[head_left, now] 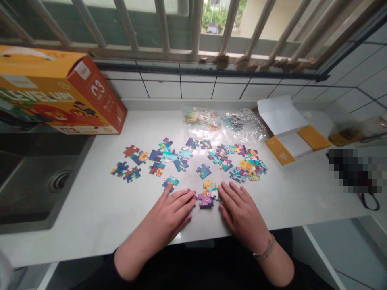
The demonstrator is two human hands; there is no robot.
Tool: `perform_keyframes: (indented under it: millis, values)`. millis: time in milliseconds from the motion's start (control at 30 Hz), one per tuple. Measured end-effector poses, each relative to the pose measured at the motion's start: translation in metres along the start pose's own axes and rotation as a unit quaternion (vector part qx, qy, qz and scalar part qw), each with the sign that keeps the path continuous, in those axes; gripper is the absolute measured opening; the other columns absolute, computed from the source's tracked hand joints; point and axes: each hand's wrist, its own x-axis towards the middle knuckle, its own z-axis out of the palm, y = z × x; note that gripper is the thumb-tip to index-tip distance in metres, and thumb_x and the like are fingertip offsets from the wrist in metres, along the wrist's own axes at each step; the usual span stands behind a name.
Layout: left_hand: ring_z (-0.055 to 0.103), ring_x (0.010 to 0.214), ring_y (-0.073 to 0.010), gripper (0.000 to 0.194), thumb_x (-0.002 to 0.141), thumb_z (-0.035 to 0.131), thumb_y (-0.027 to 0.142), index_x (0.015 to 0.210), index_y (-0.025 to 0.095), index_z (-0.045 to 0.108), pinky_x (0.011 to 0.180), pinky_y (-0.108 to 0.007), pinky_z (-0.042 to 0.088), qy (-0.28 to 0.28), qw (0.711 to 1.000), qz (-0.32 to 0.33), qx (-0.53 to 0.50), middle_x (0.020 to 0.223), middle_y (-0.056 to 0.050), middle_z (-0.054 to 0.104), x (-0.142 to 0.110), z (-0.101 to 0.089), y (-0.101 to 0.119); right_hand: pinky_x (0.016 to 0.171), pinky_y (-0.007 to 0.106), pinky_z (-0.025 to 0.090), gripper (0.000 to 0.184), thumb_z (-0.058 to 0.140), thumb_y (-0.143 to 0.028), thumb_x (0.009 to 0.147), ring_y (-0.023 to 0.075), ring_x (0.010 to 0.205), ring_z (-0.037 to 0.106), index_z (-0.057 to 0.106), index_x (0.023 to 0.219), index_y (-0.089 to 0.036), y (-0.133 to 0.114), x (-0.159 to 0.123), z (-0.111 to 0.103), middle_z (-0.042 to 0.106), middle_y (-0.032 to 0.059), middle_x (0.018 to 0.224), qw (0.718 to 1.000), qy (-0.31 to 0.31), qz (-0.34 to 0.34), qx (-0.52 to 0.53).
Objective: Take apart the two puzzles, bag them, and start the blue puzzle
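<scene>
A sink (45, 181) was seen at far left, with an orange box (60, 94) lying above it on the counter (99, 213). Loose pieces (157, 161) were scattered across the counter's middle, well apart from the box. The left hand (171, 215) was laid flat, palm down, fingers spread and clamped on nothing; its fingertips touched or nearly touched a small piece (170, 182) near the forefinger. Between the two hands a joined cluster (208, 193) was found, purple and orange parts fitted together, its long axis running away from the body. The cluster lay just right of the left fingertips and just left of the right hand (238, 211). The right hand was likewise flat and open, gripping nothing, forefinger touching the cluster's right edge; it was judged slightly nearer. A bracelet (266, 249) was worn on the right wrist. Further right, a denser heap (248, 167) of pieces, two plastic bags (226, 125) and an open white-and-orange carton (290, 131) were noted. The pictures on the pieces could not be made out. A blurred-out patch at far right hid whatever was there, and the box was cut off by the left edge.
</scene>
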Motion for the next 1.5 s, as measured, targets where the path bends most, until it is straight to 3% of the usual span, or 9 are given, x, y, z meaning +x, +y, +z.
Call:
perform_keyframes:
  millis: [233,433,600,767,867,967,1200,1367,1500]
  values:
    - [0.071,0.133,-0.0224,0.025,0.111,0.061,0.024,0.131,0.022,0.076,0.140,-0.052,0.031,-0.001,1.000,-0.009,-0.024,0.142,-0.006,0.078,-0.011,-0.006,0.017,0.133,0.059,0.040,0.059,0.058,-0.023,0.110,0.0314,0.162,0.047,0.050,0.168,-0.025,-0.012,0.003,-0.001,0.059,0.0078,0.169,0.997,0.012,-0.072,0.028]
    - [0.051,0.159,-0.0281,0.051,0.114,0.056,0.040,0.162,0.021,0.056,0.141,-0.054,0.025,-0.041,0.999,0.029,-0.002,0.172,-0.009,0.055,0.010,0.025,0.031,0.130,0.062,0.041,0.055,0.058,-0.031,0.111,0.0349,0.159,0.051,0.054,0.166,-0.024,-0.009,0.006,0.003,0.059,0.0104,0.168,1.000,0.004,-0.004,0.005]
    - [0.054,0.156,-0.0275,0.056,0.115,0.052,0.045,0.166,0.021,0.051,0.143,-0.053,0.014,-0.050,0.999,0.012,-0.008,0.170,-0.007,0.058,0.015,0.029,0.033,0.127,0.062,0.044,0.062,0.058,-0.034,0.112,0.0355,0.159,0.050,0.044,0.171,-0.022,0.001,0.002,0.004,0.059,0.0132,0.168,0.999,0.020,0.036,0.005]
    - [0.049,0.160,-0.0278,0.056,0.115,0.053,0.043,0.166,0.020,0.051,0.143,-0.054,0.014,-0.030,0.999,0.010,0.010,0.172,-0.009,0.055,0.012,0.028,0.032,0.134,0.067,0.031,0.068,0.057,-0.035,0.112,0.0337,0.163,0.044,0.036,0.175,-0.022,-0.001,0.003,-0.001,0.059,0.0129,0.168,0.998,-0.021,-0.043,0.041]
    - [0.048,0.161,-0.0279,0.061,0.114,0.055,0.045,0.169,0.019,0.047,0.142,-0.054,0.019,-0.031,0.999,0.004,0.016,0.171,-0.011,0.055,0.013,0.030,0.033,0.135,0.065,0.032,0.071,0.056,-0.034,0.112,0.0322,0.163,0.046,0.031,0.177,-0.022,-0.003,0.005,-0.002,0.061,0.0133,0.166,0.996,-0.032,-0.066,0.058]
    - [0.052,0.158,-0.0277,0.056,0.115,0.053,0.042,0.167,0.021,0.050,0.142,-0.056,0.021,-0.031,0.999,-0.012,0.015,0.170,-0.010,0.056,0.012,0.029,0.033,0.131,0.064,0.039,0.070,0.055,-0.032,0.112,0.0337,0.158,0.051,0.031,0.177,-0.021,-0.002,0.004,0.000,0.065,0.0149,0.162,0.998,0.001,-0.021,0.053]
    - [0.057,0.152,-0.0297,0.048,0.114,0.054,0.034,0.161,0.024,0.058,0.142,-0.059,0.017,-0.013,0.998,-0.047,0.028,0.166,-0.006,0.061,-0.001,0.018,0.016,0.124,0.059,0.049,0.044,0.057,-0.028,0.111,0.0335,0.145,0.062,0.059,0.155,-0.022,0.001,0.002,0.001,0.069,0.0153,0.153,0.997,0.054,0.034,0.053]
    - [0.053,0.154,-0.0385,0.049,0.111,0.059,0.034,0.157,0.017,0.061,0.138,-0.068,0.024,0.023,0.988,-0.124,0.084,0.168,-0.014,0.059,-0.002,0.016,0.007,0.119,0.058,0.051,0.043,0.059,-0.035,0.111,0.0366,0.138,0.062,0.062,0.149,-0.016,0.001,0.007,0.004,0.067,0.0213,0.148,0.990,0.083,0.110,0.017]
    - [0.047,0.160,-0.0350,0.050,0.114,0.053,0.035,0.161,0.019,0.058,0.140,-0.065,0.018,0.011,0.993,-0.078,0.085,0.174,-0.010,0.052,0.017,0.024,0.022,0.110,0.057,0.054,0.046,0.064,-0.042,0.109,0.0382,0.126,0.065,0.063,0.146,-0.015,-0.003,0.014,0.007,0.071,0.0211,0.138,0.984,0.092,0.153,-0.016]
